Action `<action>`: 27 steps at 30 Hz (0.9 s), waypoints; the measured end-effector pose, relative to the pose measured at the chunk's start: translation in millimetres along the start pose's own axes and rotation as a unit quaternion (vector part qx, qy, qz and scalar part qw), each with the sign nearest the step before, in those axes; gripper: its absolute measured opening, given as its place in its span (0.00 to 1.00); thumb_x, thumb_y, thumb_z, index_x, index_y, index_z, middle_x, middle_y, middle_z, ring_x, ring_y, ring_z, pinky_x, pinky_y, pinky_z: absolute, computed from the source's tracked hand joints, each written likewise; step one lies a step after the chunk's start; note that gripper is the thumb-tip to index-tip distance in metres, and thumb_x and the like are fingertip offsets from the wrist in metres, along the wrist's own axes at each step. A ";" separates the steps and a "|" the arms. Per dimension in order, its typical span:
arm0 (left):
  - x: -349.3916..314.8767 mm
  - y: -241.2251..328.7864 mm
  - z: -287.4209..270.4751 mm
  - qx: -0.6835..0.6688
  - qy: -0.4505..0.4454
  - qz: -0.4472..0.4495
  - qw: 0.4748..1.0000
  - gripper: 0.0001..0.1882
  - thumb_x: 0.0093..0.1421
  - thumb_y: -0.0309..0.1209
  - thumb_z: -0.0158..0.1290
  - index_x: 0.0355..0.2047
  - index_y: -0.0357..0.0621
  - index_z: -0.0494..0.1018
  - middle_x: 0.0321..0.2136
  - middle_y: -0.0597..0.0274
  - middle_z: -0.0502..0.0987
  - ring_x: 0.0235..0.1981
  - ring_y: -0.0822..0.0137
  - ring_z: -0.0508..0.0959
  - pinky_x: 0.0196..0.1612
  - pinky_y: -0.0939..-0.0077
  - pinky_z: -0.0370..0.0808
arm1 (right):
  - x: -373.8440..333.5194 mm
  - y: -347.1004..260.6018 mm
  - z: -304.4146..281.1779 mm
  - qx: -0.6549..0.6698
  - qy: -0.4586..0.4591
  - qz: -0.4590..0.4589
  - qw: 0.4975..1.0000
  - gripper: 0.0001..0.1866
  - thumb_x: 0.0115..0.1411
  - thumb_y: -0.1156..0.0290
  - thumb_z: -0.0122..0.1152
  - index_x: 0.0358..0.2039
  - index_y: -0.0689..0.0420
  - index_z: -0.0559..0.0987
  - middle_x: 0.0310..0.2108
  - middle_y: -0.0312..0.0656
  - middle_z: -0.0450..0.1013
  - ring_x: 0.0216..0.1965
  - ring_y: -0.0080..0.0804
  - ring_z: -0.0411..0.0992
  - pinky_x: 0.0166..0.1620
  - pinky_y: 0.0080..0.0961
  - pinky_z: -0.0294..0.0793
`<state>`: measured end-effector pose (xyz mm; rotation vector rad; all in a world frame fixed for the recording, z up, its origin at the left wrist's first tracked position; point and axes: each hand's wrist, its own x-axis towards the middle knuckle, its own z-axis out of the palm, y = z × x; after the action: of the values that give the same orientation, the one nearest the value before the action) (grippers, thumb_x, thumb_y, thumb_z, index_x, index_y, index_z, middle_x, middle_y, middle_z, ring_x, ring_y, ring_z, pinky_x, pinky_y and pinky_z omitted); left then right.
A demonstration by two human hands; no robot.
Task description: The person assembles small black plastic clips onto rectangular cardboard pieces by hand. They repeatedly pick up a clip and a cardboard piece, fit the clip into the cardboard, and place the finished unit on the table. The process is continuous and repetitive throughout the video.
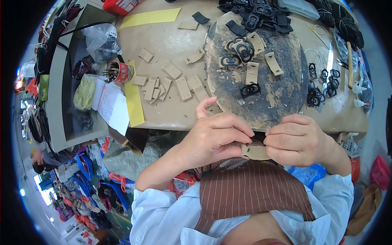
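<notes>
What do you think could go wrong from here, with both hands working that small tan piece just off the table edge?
The tan piece is pinched between the left hand and the right hand over the lap, not the table; if it slips, it may drop into the striped apron or to the floor. The round work block sits just behind the knuckles, so a sudden hand movement might knock the black buckles loose.

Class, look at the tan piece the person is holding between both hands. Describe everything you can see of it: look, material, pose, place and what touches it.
The tan piece is a small, flat, beige tab with rounded corners, like stiff leather or board in look. It lies roughly level, in front of the person's chest, just below the near edge of the round dark work block. The left hand pinches its left end and the right hand its right end, so the fingers hide most of it. A dark bit shows at its top edge; what it is cannot be told.
</notes>
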<state>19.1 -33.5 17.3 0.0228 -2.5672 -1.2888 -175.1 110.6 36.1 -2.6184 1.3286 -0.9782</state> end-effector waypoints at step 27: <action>23.9 -39.2 65.5 -0.522 0.152 -0.276 0.792 0.11 0.61 0.33 0.46 0.40 0.40 0.70 0.31 0.67 0.74 0.28 0.80 0.70 0.32 0.87 0.68 | -37.9 33.6 34.9 0.399 0.120 0.441 0.795 0.10 0.57 0.73 0.54 0.39 0.60 0.70 0.30 0.35 0.70 0.32 0.21 0.68 0.37 0.19 0.68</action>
<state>-24.0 -9.0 -45.4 0.7255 -1.3050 -2.4827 -196.0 109.5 -21.7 -1.0810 1.4659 -1.2738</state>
